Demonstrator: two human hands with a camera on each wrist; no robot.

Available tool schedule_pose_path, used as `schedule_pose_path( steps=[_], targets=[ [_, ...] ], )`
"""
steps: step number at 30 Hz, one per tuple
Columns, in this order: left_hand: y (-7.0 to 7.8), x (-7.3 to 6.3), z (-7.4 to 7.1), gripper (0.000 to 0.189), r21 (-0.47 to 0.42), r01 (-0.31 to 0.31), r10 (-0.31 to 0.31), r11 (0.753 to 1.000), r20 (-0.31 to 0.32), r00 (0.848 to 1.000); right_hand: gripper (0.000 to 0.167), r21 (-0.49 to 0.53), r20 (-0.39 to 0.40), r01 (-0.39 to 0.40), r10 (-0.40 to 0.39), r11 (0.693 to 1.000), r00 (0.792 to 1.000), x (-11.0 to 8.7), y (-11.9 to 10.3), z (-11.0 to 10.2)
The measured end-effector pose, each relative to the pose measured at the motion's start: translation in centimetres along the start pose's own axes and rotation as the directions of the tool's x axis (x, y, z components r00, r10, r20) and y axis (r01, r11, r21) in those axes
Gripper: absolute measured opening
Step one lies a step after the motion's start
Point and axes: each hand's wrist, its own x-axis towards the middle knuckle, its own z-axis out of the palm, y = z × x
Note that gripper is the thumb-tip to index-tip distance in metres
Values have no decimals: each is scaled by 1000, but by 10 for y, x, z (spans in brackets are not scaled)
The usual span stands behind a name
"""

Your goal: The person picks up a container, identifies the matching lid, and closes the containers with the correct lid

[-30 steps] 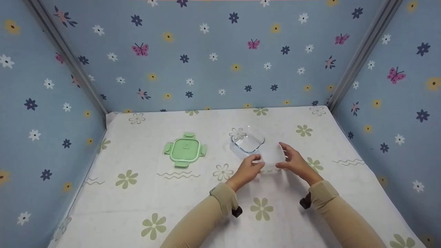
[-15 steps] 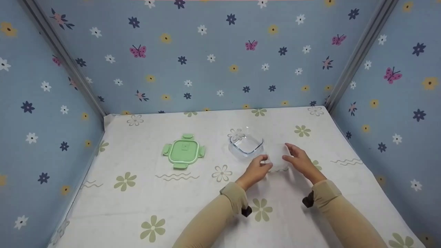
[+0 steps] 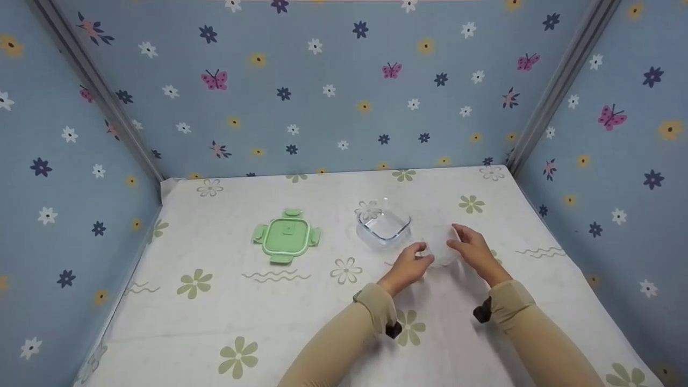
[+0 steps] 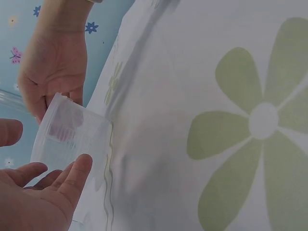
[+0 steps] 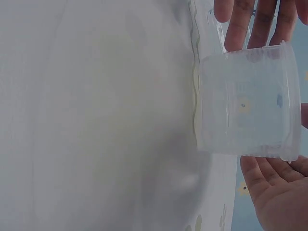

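Note:
A clear plastic container (image 3: 442, 247) stands between my two hands, its rim up; whether its base rests on the cloth is hard to tell. My left hand (image 3: 407, 267) holds its left side with fingers and thumb, and in the left wrist view the fingertips (image 4: 83, 163) meet its wall. On the opposite side my right hand (image 3: 477, 256) holds it near the rim. In the right wrist view the container (image 5: 248, 103) looks empty and see-through. Just beyond my left hand sits a square glass container (image 3: 382, 240) without a lid.
A green lid (image 3: 287, 236) with side clips lies flat, left of the glass container. White flowered cloth (image 3: 322, 322) covers the table. Blue patterned panels (image 3: 333, 80) wall the back and both sides, joined by grey corner posts.
Both hands have shifted the plastic container to the right, away from the glass container. The glass container and green lid stay in place; the head view has tilted slightly.

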Motion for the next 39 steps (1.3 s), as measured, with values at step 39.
schedule_pose_path(
  steps=[39],
  targets=[
    [1, -7, -22, 55, -25, 2, -2, 1000, 12, 1000, 66, 25, -54, -14, 15, 1000, 998, 11, -8, -5]
  ],
)
